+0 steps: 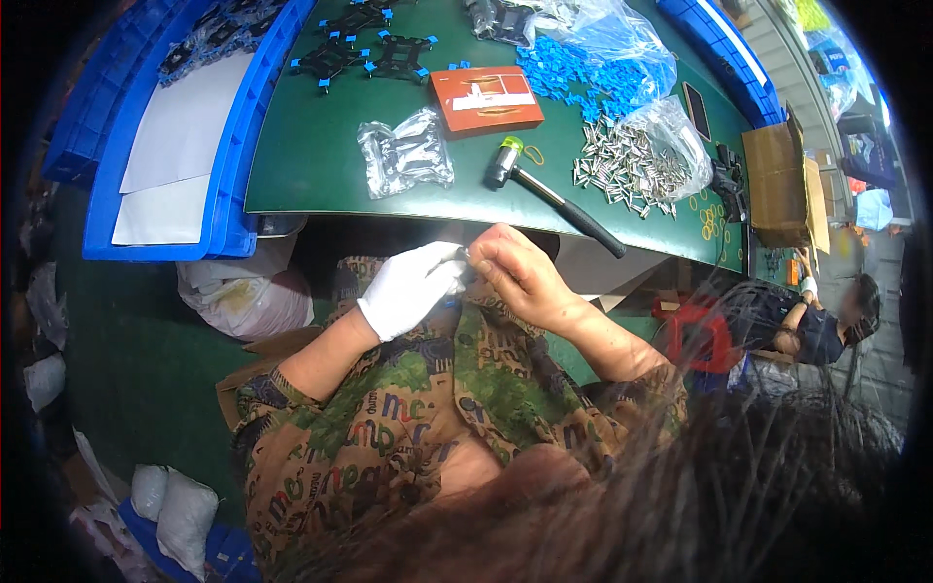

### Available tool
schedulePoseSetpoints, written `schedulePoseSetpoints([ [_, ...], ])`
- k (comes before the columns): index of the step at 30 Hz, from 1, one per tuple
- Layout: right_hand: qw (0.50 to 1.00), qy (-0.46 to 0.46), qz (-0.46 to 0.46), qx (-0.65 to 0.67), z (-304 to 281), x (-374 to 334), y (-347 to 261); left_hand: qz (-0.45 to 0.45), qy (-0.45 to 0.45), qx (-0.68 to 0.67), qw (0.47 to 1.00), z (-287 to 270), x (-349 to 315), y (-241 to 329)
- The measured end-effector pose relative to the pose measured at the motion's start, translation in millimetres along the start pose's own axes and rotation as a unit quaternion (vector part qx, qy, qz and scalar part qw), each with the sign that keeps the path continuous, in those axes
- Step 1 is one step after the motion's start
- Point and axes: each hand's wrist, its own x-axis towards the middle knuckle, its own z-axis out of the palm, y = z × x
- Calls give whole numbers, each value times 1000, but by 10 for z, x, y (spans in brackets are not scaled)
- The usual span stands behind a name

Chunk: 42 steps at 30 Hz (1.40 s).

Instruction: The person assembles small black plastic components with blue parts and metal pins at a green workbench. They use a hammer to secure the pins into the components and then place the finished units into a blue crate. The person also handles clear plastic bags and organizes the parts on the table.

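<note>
My left hand, in a white glove, is closed in front of my body, just off the table's near edge. Its fingertips meet those of my bare right hand, which is pinched together. Between them a small dark part shows in a sliver; the fingers cover most of it, so its kind is hidden. On the table beyond lie a clear bag of black parts, an orange box and a mallet with a black handle and a yellow-green face.
Small metal pins spill from a clear bag beside a heap of blue clips. Black brackets with blue tips lie at the back left. A blue crate stands left; a phone, cardboard box and another person are right.
</note>
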Motion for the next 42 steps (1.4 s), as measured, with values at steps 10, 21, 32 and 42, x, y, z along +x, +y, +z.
schedulePoseSetpoints([
  [10,995,49,5,-91,189,65,-36,277,16,481,832,-136,37,-27],
  [21,967,7,-163,-195,217,169,310,-22,-92,22,995,-322,-128,12],
  [32,967,91,-162,-176,478,-4,496,-35,-88,54,994,-265,-132,-49],
  [42,955,76,-177,-226,339,5,433,281,13,427,859,-282,-44,-114],
])
